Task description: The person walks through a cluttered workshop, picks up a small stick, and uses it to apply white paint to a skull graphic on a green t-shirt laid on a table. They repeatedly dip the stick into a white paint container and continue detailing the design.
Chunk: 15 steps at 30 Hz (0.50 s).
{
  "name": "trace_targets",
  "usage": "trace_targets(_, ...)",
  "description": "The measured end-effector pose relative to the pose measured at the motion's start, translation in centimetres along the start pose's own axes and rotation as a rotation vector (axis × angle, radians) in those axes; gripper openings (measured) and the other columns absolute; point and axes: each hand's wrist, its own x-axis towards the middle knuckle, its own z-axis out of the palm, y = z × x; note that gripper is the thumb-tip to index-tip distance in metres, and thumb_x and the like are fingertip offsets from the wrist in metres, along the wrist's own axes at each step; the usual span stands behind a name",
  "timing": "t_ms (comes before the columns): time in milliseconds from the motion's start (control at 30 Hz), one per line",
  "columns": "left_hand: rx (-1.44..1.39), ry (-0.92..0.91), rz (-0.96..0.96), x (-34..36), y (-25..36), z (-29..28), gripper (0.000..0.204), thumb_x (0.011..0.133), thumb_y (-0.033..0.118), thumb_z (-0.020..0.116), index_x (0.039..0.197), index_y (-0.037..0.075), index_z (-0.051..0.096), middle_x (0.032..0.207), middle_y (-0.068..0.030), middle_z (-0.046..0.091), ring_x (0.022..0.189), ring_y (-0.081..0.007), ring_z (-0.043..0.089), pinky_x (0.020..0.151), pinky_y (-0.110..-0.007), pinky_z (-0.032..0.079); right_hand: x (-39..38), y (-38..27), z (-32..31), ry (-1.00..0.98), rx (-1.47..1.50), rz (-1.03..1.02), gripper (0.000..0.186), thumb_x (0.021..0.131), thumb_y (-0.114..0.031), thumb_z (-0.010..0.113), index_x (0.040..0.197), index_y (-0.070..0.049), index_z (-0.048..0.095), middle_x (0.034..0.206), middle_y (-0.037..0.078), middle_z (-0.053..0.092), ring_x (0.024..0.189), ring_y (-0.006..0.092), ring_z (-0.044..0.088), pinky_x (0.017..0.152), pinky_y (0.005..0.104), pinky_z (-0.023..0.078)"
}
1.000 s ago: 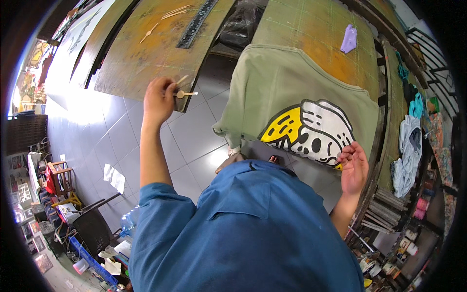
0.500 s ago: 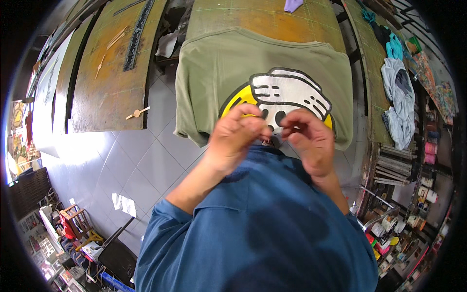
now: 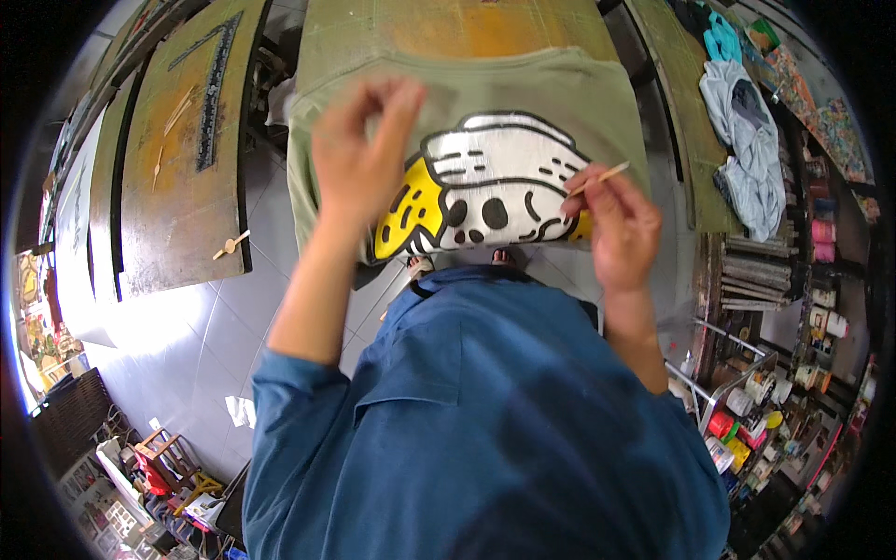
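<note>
A thin, pale wooden stick (image 3: 611, 173) is pinched between the fingertips of my right hand (image 3: 623, 224), its free end pointing up and to the right. That hand hovers over the right side of an olive green T-shirt (image 3: 373, 79), which is spread over a board. My left hand (image 3: 362, 154) is raised above the shirt's left part, below the neckline. Motion blurs its fingers, and I cannot tell whether anything is between them. On the shirt is a large cartoon print (image 3: 471, 196) in white, yellow and black, partly covered by my left hand.
To the left, a long board (image 3: 191, 205) carries a dark metal square (image 3: 211, 112) and several wooden sticks (image 3: 177, 112). A grey garment (image 3: 747, 140) lies on the right-hand board. Tubs and jars (image 3: 728, 425) crowd the lower right, beside a metal rail.
My hands have moved apart: the left up and leftward, the right slightly right. The stick now shows plainly in my right hand. The whole view has shifted.
</note>
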Motion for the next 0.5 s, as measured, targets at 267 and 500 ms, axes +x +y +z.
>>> trace_targets(267, 0.395, 0.093, 0.066, 12.4, -13.7, 2.2, 0.045, 0.094, 0.039, 0.069, 0.125, 0.007, 0.067, 0.113, -0.0176, 0.073, 0.102, -0.0205, 0.069, 0.086, -0.030, 0.052, 2.4, 3.7, -2.7, -0.050, -0.070, 0.005, 0.020, 0.095, -0.008, 0.068, 0.111, 0.004, 0.071, 0.090, 0.009, 0.072, 0.070, 0.0105, 0.065, 0.063, 0.0231, 0.052)
trace_targets(500, 0.087, -0.182, -0.184, 11.5, -11.2, 0.7, 0.043, 0.088, 0.031, 0.077, 0.122, 0.004, 0.068, 0.107, -0.0045, 0.071, 0.086, -0.0110, 0.065, 0.073, -0.025, 0.049, 1.9, 3.6, -3.0, 0.038, -0.021, -0.003, 0.027, 0.095, -0.006, 0.068, 0.120, 0.004, 0.066, 0.092, 0.008, 0.071, 0.074, 0.0097, 0.063, 0.067, 0.0221, 0.050)
